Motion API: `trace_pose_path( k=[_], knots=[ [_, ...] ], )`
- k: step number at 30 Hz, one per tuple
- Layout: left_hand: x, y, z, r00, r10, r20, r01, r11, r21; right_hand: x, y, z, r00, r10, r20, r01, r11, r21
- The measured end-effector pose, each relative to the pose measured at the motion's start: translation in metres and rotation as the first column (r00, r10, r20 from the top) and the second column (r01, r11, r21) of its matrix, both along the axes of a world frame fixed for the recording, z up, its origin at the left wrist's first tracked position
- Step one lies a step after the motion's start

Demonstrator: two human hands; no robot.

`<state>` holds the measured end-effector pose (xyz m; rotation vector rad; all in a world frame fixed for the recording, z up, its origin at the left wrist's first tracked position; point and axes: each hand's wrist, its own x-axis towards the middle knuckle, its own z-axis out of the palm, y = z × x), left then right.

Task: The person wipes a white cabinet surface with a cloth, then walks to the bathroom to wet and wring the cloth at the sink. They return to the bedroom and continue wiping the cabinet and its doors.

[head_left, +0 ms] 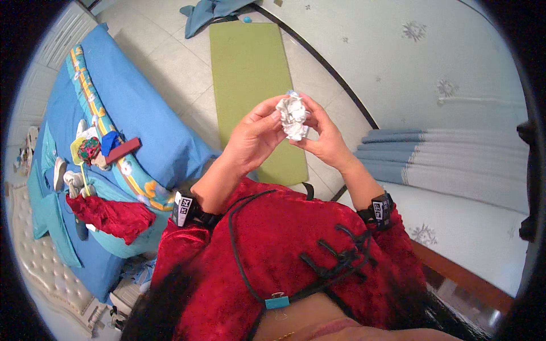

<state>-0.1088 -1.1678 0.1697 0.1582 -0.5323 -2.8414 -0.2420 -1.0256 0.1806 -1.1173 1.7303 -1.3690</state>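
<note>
Out in front of me, both hands hold a crumpled white wad (293, 117), with a small bluish bit at its top. Whether it is paper or thin cloth I cannot tell. My left hand (255, 136) grips its left side, the thumb lying against it. On the other side, the fingers and thumb of my right hand (326, 139) close round the wad. Some fingertips are hidden behind it. Below the wad lies a green mat (250, 68) on the floor.
At left stands a bed with a blue sheet (136, 96), a red velvet cloth (114, 216), white shoes (60, 173) and a dark red box (122, 150). Blue-grey fabric (207, 14) lies beyond the mat. A pale patterned panel (449, 57) and a blue-and-grey curtain (438, 156) fill the right.
</note>
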Motion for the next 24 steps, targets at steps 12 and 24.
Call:
trace_pose_path(
  k=[12,24],
  knots=[
    [-0.062,-0.194,0.009,0.969,0.216,0.116,-0.207,0.975,-0.085,-0.092,-0.229,0.004,0.945,-0.001,-0.326,-0.087,0.963,-0.253],
    [-0.147,-0.418,0.001,0.95,0.186,0.253,-0.197,0.98,0.02,-0.307,-0.465,-0.041,0.295,0.252,0.922,0.017,0.963,-0.268]
  ],
)
